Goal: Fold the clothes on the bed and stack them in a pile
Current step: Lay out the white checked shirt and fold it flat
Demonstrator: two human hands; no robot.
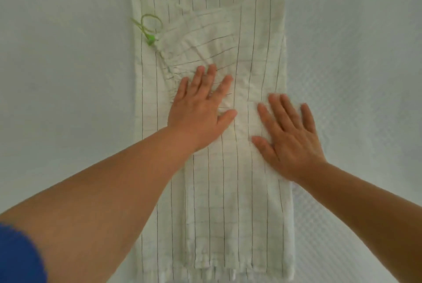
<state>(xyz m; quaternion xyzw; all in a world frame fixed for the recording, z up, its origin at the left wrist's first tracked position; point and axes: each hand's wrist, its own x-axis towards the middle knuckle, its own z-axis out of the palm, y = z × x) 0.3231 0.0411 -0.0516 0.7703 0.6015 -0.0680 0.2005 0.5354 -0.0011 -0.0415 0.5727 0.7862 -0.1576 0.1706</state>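
Here I see a pale bed (354,54) with a bumpy cover, and it fills all the space around my hands. A white garment (210,191) with thin dark lines lies flat on the bed, right under both hands. It is folded into a long strip. Its long side runs straight away from me, with the collar end far past my fingertips and the hem close to me. A green loop tag (148,29) sits beyond my left hand, up near the strip's left edge. My left hand (201,109) lies flat with spread fingers, pressing the cloth. My right hand (290,136) lies flat too, just beside it, gripping nothing. A blue sleeve (20,257) shows on my left arm.
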